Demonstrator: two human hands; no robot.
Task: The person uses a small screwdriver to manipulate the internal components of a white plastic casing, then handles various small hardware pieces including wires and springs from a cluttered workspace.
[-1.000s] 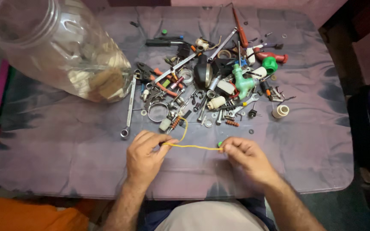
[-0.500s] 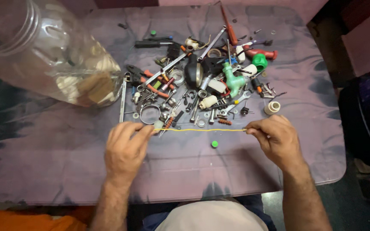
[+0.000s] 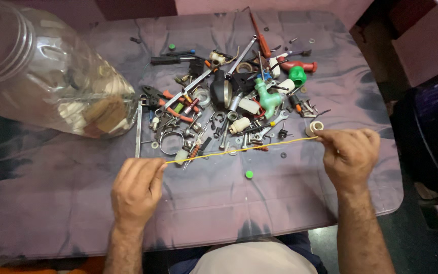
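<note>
Two hands stretch a yellow cord [image 3: 239,149] taut above the table [image 3: 51,203]. Left hand [image 3: 137,189], at 7 o'clock, has its fingers pinched shut on one end; right hand [image 3: 350,152], at 3 o'clock, has its fingers closed on the other end. Just past the cord, toward 12 o'clock, lies a pile of tools [image 3: 229,96]. A green cap [image 3: 249,174] sits just below the cord. At 10 o'clock a clear jar [image 3: 41,76] lies on its side.
</note>
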